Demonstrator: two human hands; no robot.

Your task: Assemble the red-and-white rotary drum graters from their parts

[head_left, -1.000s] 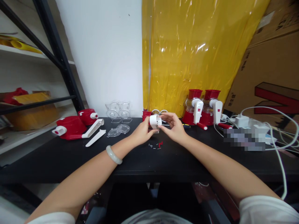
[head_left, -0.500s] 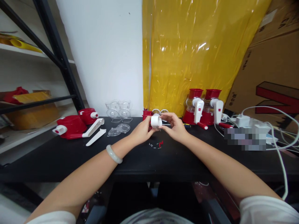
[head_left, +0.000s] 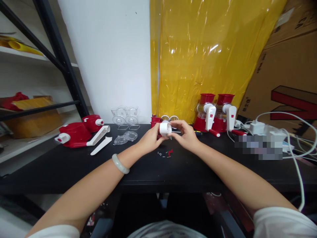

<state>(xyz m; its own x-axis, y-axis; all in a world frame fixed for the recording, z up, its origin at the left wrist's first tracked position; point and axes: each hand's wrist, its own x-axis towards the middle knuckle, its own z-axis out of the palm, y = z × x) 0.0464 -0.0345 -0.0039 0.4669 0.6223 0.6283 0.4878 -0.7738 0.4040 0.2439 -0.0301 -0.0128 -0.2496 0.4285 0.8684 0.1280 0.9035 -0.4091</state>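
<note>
Above the middle of the desk, my left hand [head_left: 151, 139] is closed round a short white plastic cylinder [head_left: 163, 129] lying sideways, its toothed or ribbed open end turned right. At that open end, the curled fingers and thumb of my right hand [head_left: 185, 135] pinch the rim; whether a small piece is between them I cannot make out. Below the hands lie several small screws [head_left: 160, 154] and small red pieces [head_left: 170, 152]. A screwdriver [head_left: 198, 133] with a dark and yellow handle lies behind my right hand.
Red bases [head_left: 77, 135] and white crank parts [head_left: 101, 145] lie left on the black desk [head_left: 148, 172]. Clear plastic parts [head_left: 125, 137] sit left of centre, a red part and metal drums behind my hands. Two red-and-white rotary graters [head_left: 207, 112] and white cables [head_left: 298, 165] stand right.
The view shifts very slightly. Both hands stay at the white cylinder with almost the same grip.
</note>
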